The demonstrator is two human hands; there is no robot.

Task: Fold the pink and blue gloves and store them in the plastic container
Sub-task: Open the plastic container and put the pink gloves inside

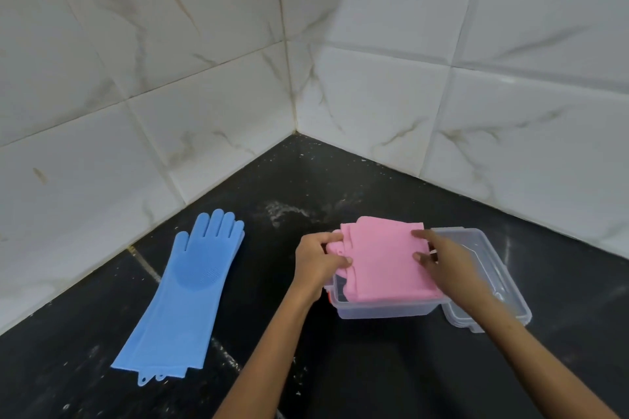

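The folded pink gloves (383,258) sit over the open clear plastic container (381,311), partly above its rim. My left hand (318,260) pinches their left edge where the glove fingers bunch. My right hand (442,258) grips their right edge with thumb and fingers. The blue gloves (183,296) lie flat and unfolded, stacked on each other, on the black counter to the left, fingers pointing to the wall.
The container's clear lid (490,279) lies on the counter just right of the container, partly under my right forearm. White marble-look tiled walls (204,95) meet in a corner behind the black speckled counter (306,180).
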